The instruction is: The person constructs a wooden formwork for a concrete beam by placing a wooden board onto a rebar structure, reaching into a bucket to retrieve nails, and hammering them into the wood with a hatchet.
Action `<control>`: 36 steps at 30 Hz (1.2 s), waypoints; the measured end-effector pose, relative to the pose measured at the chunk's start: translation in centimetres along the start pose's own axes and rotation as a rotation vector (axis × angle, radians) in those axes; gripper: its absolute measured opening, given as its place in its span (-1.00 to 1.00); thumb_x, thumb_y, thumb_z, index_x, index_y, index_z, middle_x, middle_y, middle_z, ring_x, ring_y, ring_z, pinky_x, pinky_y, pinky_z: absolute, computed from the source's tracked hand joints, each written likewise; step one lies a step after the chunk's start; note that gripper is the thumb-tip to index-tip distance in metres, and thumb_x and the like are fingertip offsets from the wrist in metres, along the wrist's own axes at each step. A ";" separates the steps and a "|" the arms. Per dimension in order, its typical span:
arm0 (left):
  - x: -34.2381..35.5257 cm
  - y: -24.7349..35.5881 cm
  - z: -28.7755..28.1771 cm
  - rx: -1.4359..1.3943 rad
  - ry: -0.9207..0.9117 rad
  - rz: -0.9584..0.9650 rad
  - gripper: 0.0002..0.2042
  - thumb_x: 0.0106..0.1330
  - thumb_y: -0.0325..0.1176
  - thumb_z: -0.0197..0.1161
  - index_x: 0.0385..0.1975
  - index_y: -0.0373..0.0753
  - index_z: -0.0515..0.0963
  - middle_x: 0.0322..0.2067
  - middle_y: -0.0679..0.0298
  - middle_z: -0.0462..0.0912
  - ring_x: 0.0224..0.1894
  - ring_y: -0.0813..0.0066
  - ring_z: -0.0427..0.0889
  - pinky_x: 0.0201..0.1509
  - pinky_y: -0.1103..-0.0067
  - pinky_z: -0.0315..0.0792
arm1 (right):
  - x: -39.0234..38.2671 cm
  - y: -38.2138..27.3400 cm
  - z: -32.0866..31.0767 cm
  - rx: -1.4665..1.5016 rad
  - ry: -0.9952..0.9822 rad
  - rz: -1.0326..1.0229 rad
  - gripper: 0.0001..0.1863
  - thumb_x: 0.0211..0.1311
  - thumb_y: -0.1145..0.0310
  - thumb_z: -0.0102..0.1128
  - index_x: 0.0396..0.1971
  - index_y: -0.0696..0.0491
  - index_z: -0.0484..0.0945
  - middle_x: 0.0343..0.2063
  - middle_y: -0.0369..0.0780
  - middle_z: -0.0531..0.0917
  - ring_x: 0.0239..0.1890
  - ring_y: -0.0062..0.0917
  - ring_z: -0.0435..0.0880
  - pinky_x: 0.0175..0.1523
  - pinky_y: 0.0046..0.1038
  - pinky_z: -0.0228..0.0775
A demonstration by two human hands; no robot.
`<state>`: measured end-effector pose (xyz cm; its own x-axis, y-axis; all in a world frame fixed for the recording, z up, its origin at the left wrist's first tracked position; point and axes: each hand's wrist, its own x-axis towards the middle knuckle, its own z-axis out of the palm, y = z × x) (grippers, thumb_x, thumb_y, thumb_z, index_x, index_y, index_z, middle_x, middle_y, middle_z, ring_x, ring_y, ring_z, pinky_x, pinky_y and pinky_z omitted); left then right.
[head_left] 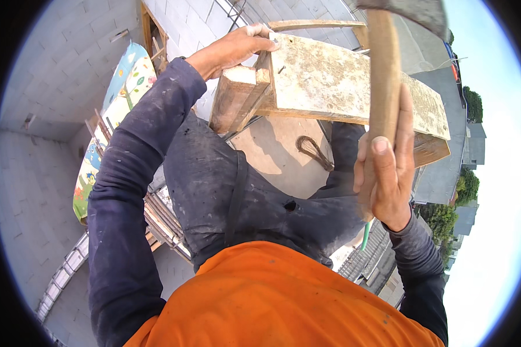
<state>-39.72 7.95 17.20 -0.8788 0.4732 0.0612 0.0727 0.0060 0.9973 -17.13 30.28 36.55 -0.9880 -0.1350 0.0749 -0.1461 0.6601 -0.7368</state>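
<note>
My right hand (391, 159) is closed round the wooden handle of a hammer (384, 75), held upright with its grey metal head at the top edge, partly cut off. My left hand (237, 49) reaches to the near-left corner of a pale, stained board (324, 72). Its thumb and forefinger are pinched together there on what looks like a small nail (276, 41). Another nail (281, 69) sticks up out of the board a little nearer to me. Below my left hand, a short wooden block (233, 98) stands against the board's end. The hammer hides part of the board.
Between my dark-trousered legs, a loop of thin wire (314, 153) lies on a tan surface (272, 150). A patterned, colourful sheet (90, 173) and several rods (165, 222) are at the left, beside grey block walls (35, 173). Roofs and trees (437, 222) lie far below at the right.
</note>
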 end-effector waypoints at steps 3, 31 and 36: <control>0.4 -0.4 0.1 0.044 0.013 -0.009 -0.31 0.45 0.09 0.31 0.45 -0.22 0.40 0.32 0.01 0.53 0.42 0.16 0.48 0.16 0.22 0.65 | 0.3 0.9 -2.0 -0.177 -0.326 0.232 -0.25 0.67 0.04 -0.03 0.70 -0.07 0.03 -0.36 -0.24 0.55 -0.62 -0.69 0.45 -0.50 -0.57 0.46; -1.6 2.0 0.6 0.056 0.087 -0.118 -0.49 0.52 -0.06 0.18 0.40 -0.10 0.50 0.22 0.29 0.65 0.33 0.37 0.58 0.07 0.36 0.57 | -0.9 0.3 -4.5 -0.022 -0.446 0.438 -0.13 0.54 -0.19 0.17 0.68 -0.16 0.13 -0.39 -0.28 0.53 -0.58 -0.71 0.46 -0.45 -0.62 0.42; -0.4 4.2 2.4 0.294 0.119 -0.090 -0.45 0.49 -0.11 0.09 0.46 -0.11 0.48 0.22 0.20 0.66 0.27 0.34 0.54 0.34 0.33 0.45 | -6.9 4.9 -8.0 0.075 0.057 0.281 -0.21 0.49 0.01 0.23 0.59 0.02 0.28 -0.15 -0.20 0.63 -0.52 -0.70 0.47 -0.41 -0.57 0.41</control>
<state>-37.95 9.89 21.25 -0.9356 0.3530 -0.0050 0.1101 0.3052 0.9459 -11.40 40.35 37.77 -0.9908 0.0886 -0.1024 0.1353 0.6089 -0.7816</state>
